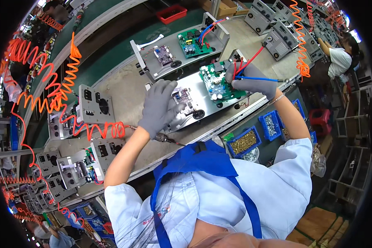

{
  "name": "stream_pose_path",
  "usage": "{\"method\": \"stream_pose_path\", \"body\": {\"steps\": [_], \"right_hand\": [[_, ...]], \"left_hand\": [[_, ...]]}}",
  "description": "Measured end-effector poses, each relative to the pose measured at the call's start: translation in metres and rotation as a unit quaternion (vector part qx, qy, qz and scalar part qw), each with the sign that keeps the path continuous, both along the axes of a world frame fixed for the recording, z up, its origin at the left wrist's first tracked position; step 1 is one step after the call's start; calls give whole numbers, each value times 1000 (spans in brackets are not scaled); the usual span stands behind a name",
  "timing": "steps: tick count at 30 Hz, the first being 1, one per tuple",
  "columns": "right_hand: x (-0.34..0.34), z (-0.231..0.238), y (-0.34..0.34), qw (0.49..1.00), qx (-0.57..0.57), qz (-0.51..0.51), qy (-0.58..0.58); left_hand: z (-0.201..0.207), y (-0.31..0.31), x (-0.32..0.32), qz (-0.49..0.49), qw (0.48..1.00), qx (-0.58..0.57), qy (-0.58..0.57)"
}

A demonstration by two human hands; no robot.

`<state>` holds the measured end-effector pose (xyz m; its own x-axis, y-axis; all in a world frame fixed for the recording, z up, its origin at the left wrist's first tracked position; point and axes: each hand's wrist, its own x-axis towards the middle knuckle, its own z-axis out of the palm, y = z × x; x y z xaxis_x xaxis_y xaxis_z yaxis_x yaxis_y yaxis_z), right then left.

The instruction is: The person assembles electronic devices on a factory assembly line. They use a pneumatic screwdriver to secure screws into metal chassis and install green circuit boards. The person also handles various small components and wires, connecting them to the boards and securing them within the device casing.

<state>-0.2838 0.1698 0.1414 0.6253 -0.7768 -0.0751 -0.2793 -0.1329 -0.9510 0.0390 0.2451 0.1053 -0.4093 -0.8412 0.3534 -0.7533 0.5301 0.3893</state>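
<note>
"Which step was in hand?"

"Fitting the green board [219, 84], I judged; it lay on a metal panel [197, 91] at the near edge of the counter [122, 78]."

"And the fingers?"

"The left hand [159, 106] had its fingers apart from the thumb, by the purple board [184, 100]. The right hand [254, 84] was bent near a red cable [252, 60] and blue cable [260, 79]; whether clamped, I couldn't tell."

"Next move?"

"Probably called for keeping those cables clear."
</note>
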Motion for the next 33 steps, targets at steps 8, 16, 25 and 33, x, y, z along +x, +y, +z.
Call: {"method": "stream_pose_path", "body": {"steps": [8, 16, 25, 33], "right_hand": [[2, -36, 5, 985, -78, -23, 152], [1, -50, 7, 990, -67, 4, 120], [-12, -61, 19, 999, 12, -38, 4], [0, -75, 0, 998, -10, -61, -11]], "left_hand": [[-15, 34, -17, 88, 994, 30, -56], [-17, 34, -19, 121, 991, 27, -55], [-19, 33, -20, 134, 989, 36, -45], [-20, 31, -21, 126, 990, 43, -38]]}}
